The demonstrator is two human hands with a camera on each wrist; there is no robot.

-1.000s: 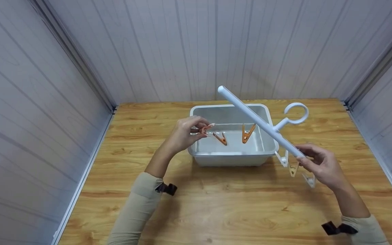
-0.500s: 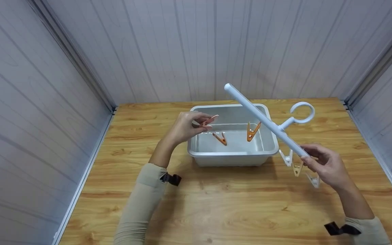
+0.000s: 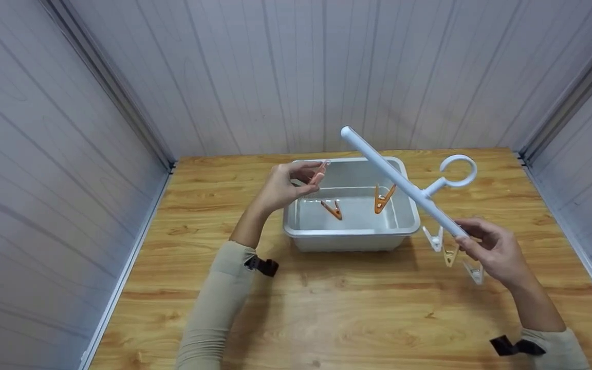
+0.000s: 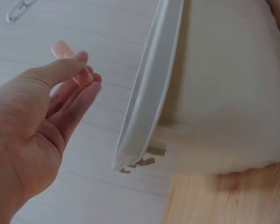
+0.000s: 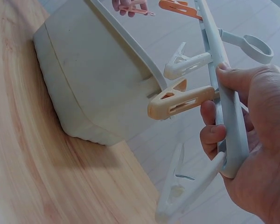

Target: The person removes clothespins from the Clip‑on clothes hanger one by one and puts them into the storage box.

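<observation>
My left hand pinches an orange clothespin above the left rim of a grey plastic tub; the left wrist view shows the clothespin between thumb and fingers. My right hand grips the near end of a white hanger bar with a ring hook, held slanting over the tub. An orange clip hangs from the bar over the tub, and white and beige clips hang near my right hand. Another orange clothespin lies in the tub.
The tub stands at the back middle of a wooden table. Grey panelled walls close in the left, back and right sides.
My left hand has lifted the orange clothespin up and a little right, from just inside the tub to above its rim. The hanger bar has shifted slightly right and up.
</observation>
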